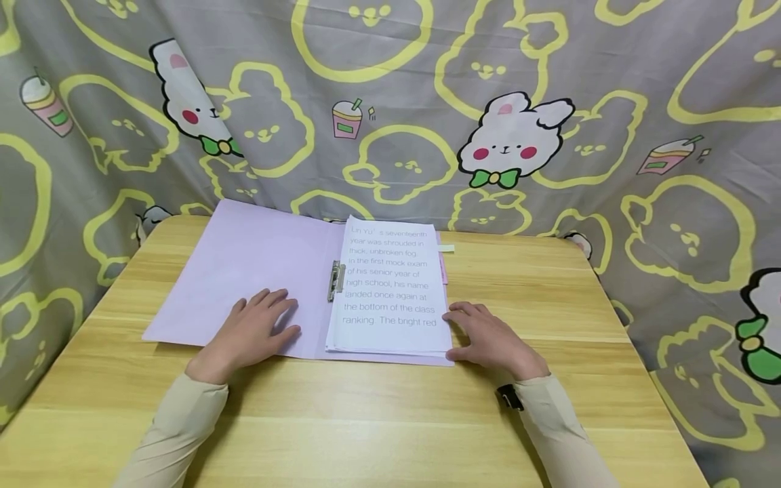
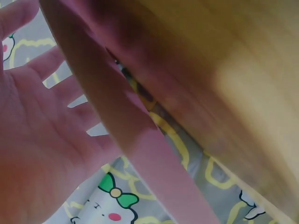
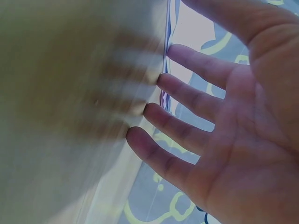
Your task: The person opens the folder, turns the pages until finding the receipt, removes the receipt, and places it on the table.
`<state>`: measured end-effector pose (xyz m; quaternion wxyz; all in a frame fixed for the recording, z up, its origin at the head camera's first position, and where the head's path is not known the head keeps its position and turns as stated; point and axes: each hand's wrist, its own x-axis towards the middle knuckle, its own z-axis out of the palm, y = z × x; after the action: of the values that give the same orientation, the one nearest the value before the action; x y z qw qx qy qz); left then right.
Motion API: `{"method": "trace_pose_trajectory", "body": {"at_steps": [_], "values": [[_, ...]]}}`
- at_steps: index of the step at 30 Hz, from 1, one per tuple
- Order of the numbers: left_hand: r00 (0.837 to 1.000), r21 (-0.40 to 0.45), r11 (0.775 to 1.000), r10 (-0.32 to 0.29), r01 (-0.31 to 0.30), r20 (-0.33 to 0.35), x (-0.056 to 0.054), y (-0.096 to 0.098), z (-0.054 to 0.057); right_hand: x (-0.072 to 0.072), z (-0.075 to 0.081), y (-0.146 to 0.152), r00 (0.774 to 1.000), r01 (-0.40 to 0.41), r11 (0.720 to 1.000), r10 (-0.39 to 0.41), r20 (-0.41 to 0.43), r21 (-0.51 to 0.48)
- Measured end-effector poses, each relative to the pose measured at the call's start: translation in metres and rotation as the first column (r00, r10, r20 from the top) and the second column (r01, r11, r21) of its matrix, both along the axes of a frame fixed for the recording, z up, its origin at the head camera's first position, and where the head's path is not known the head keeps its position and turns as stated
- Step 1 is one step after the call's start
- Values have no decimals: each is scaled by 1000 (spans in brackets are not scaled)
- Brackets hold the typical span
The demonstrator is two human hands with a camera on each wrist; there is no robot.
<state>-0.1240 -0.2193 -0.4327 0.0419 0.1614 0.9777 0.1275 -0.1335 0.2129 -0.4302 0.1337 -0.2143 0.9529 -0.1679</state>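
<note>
A light purple folder (image 1: 256, 264) lies opened flat on the wooden table. A metal clip (image 1: 335, 279) near its spine holds a stack of white printed sheets (image 1: 390, 288), the top one in large English text. My left hand (image 1: 259, 332) rests with spread fingers on the left cover's lower right part. In the left wrist view this cover (image 2: 154, 154) stands slightly off the table, the palm on its upper side. My right hand (image 1: 494, 342) is at the stack's lower right edge; its fingers (image 3: 182, 88) are loosely extended, their tips at the folder's edge and the tabletop.
A pale green tab (image 1: 447, 248) sticks out from the right side of the stack. The wooden table (image 1: 390, 427) reaches back to a grey curtain (image 1: 415, 88) with yellow outlines and cartoon rabbits. A black band (image 1: 510, 398) sits under the right wrist.
</note>
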Motion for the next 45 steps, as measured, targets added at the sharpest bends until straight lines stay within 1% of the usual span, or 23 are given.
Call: {"method": "trace_pose_trajectory", "body": {"at_steps": [3,5,8,10,13,16,19,22,24,27,29,34,36,38,40,45], "values": [[1000,-2,1000,0,0,-13,0,2,1,-2,1,1,1000,-5,1000,5,18,1],[1000,-8,1000,-1,1,-18,0,3,2,-4,3,1,999,-7,1000,7,44,1],[1000,-17,1000,-1,1,-20,0,3,3,-12,9,-1,996,5,1000,-5,86,1],[1000,-23,1000,-1,0,-18,1,3,4,-18,14,-4,993,29,1000,-28,116,-8],[1000,-25,1000,3,-4,-14,2,3,5,-31,20,-12,987,72,995,-62,149,-63],[1000,-23,1000,7,-8,-11,4,3,7,-46,24,-22,981,126,982,-102,163,-144],[1000,-20,1000,8,-9,-13,5,3,7,-58,24,-30,974,189,960,-157,163,-206],[1000,-19,1000,4,-4,-16,5,3,7,-65,23,-35,954,269,931,-221,202,-248],[1000,-18,1000,2,-3,-18,5,3,6,-68,21,-36,934,327,899,-260,247,-290],[1000,-15,1000,4,-4,-13,5,4,7,-70,17,-38,902,404,842,-304,306,-357],[1000,-13,1000,7,-7,-10,5,4,7,-70,15,-38,888,440,811,-331,319,-386],[1000,-16,1000,8,-8,-15,4,4,6,-71,13,-39,879,469,784,-373,296,-407],[1000,-17,1000,6,-6,-16,3,3,5,-72,12,-38,872,483,769,-381,306,-419],[1000,-19,1000,6,-6,-14,3,3,4,-73,10,-36,860,504,747,-388,331,-433],[1000,-20,1000,6,-7,-12,2,4,3,-74,8,-34,851,519,734,-390,353,-438],[1000,-25,1000,11,-11,-7,1,3,4,-78,6,-30,836,538,727,-394,381,-427]]}}
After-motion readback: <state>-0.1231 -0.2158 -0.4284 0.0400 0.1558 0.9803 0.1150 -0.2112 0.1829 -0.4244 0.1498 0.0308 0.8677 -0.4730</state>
